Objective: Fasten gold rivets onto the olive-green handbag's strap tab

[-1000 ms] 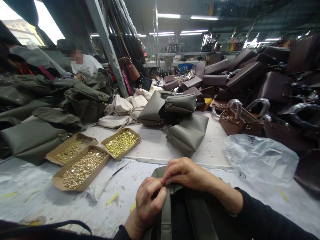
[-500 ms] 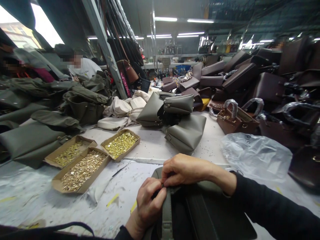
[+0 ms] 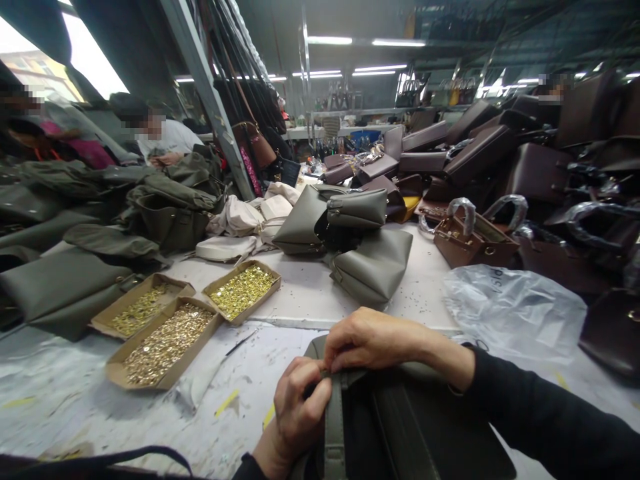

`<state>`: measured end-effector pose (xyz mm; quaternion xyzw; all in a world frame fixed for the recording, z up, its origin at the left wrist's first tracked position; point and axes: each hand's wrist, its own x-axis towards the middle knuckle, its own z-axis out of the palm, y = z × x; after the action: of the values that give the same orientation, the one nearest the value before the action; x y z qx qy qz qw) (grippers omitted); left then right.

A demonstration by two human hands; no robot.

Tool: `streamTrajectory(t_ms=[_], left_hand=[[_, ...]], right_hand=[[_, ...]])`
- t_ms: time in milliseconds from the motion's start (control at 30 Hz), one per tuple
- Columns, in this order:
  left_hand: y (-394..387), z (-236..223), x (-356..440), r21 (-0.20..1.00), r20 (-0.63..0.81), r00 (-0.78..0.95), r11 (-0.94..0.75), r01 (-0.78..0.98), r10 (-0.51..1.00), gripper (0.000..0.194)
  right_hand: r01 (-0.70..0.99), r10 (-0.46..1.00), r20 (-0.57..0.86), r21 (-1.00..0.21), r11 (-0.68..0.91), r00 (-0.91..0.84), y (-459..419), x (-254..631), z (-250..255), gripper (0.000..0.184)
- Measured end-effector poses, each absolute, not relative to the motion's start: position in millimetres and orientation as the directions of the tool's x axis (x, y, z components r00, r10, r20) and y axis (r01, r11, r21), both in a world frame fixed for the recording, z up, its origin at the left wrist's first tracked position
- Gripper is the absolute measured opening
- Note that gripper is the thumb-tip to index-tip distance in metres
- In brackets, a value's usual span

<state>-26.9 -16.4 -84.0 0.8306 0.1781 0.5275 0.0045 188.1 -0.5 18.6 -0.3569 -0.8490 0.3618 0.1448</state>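
A dark olive-green handbag (image 3: 415, 420) lies before me at the near edge of the table, its strap (image 3: 335, 427) running toward me. My left hand (image 3: 303, 403) is closed around the far end of that strap, thumb and fingers pinching its edge. Against it, my right hand (image 3: 367, 340) comes over from the right with its fingertips pinched on the same spot of the bag. Whatever small part sits between the fingertips is hidden. Beyond my hands stand grey-green bags (image 3: 373, 267). To the left, a cardboard tray (image 3: 167, 385) holds rose-gold metal pieces.
Two more cardboard trays (image 3: 274, 288) hold gold-coloured pieces. Olive bags (image 3: 65, 287) are heaped at left, dark brown bags (image 3: 480, 153) at right. A clear plastic bag (image 3: 515, 310) lies on the right. A slanted metal post (image 3: 215, 100) rises behind. Other people work at the far left.
Both hands stay at the same spot on the strap, with barely any shift. At the far left, the people have moved slightly.
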Motion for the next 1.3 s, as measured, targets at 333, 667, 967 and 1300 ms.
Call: streamTrajectory(t_ms=[333, 667, 967, 1300], left_hand=[[-17.0, -88.5, -26.3, 0.208, 0.862, 0.384, -0.922, 0.326, 0.331, 0.016], [-16.8, -79.6, -24.5, 0.200, 0.872, 0.371, -0.924, 0.325, 0.319, 0.014], [-15.7, -81.0, -25.6, 0.226, 0.884, 0.346, -0.935, 0.272, 0.314, 0.017], [-17.1, -90.4, -28.7, 0.239, 0.870, 0.369, -0.934, 0.265, 0.327, 0.025]], right_hand=[[0.442, 0.686, -0.018, -0.778, 0.447, -0.727, 2.6, 189.4, 17.2, 0.015], [0.421, 0.696, 0.002, -0.794, 0.438, -0.718, 2.9, 188.6, 13.7, 0.017], [0.530, 0.747, -0.005, -0.707, 0.467, -0.665, 1.8, 185.4, 20.3, 0.019], [0.464, 0.680, 0.001, -0.730, 0.502, -0.733, 3.7, 188.1, 16.0, 0.012]])
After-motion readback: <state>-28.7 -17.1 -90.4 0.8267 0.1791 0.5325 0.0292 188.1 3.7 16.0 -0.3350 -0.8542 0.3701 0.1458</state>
